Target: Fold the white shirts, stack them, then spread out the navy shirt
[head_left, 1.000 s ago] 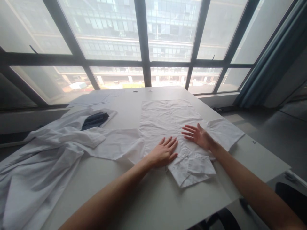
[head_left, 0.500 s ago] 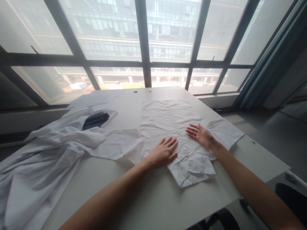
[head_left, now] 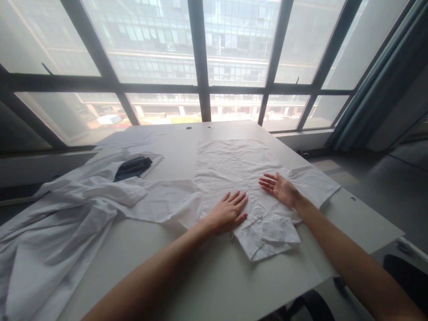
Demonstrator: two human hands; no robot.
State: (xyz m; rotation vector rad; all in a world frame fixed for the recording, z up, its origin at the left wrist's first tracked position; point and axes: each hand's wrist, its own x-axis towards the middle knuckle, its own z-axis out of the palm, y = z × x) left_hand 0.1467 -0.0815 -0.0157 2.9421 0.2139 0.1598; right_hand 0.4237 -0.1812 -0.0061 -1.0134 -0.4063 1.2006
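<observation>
A white short-sleeved shirt (head_left: 230, 167) lies spread flat on the white table (head_left: 207, 281), collar towards me. My left hand (head_left: 229, 211) rests palm down on the shirt near the collar, fingers stretched out. My right hand (head_left: 280, 188) lies on the shirt's right shoulder, fingers spread and flat. Neither hand holds anything. The shirt's collar (head_left: 270, 236) lies just below and between the two hands. One sleeve (head_left: 314, 185) lies out to the right, the other sleeve (head_left: 167, 200) to the left.
A heap of crumpled white garments (head_left: 60, 223) with a dark piece (head_left: 132, 168) covers the table's left side. Large windows (head_left: 200, 67) stand behind the table. A blue curtain (head_left: 377, 84) hangs at the right. A dark chair (head_left: 406, 276) shows at the bottom right.
My right hand has slid a little to the right across the shirt. The left hand has stayed where it was.
</observation>
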